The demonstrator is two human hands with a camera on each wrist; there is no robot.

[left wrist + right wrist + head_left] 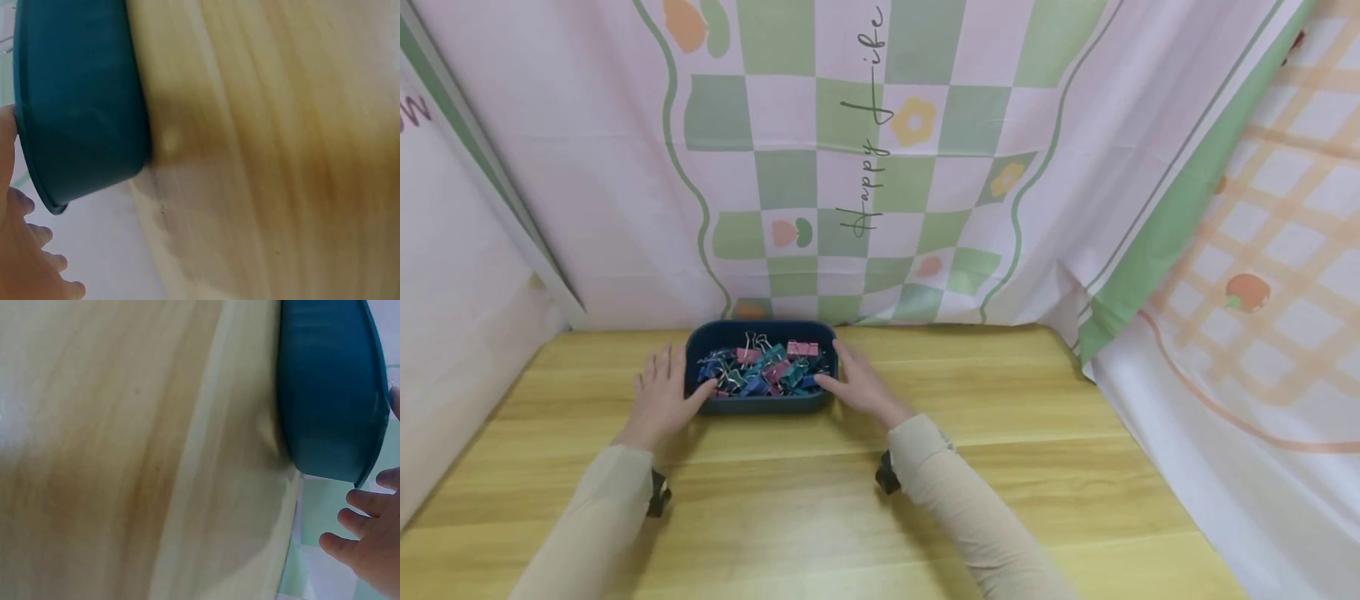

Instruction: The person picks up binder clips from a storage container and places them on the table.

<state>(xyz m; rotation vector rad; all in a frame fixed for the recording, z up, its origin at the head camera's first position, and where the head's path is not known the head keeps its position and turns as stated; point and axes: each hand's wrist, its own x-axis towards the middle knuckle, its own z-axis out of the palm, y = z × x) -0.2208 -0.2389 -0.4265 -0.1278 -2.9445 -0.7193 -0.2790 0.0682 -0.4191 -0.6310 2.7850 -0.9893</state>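
Observation:
A dark blue plastic bin stands on the wooden table near its back edge, holding a heap of binder clips in pink, blue and teal. My left hand is at the bin's left end, its thumb reaching over the rim and its fingers spread beside the wall. At the opposite end is my right hand, thumb at the rim, fingers extended along the outside. Both wrist views show the bin's smooth outer wall and fingers held apart from one another.
The wooden table runs from the bin toward me and out to both sides. Right behind the bin hangs a curtain with green checks. More cloth panels enclose the table at left and right.

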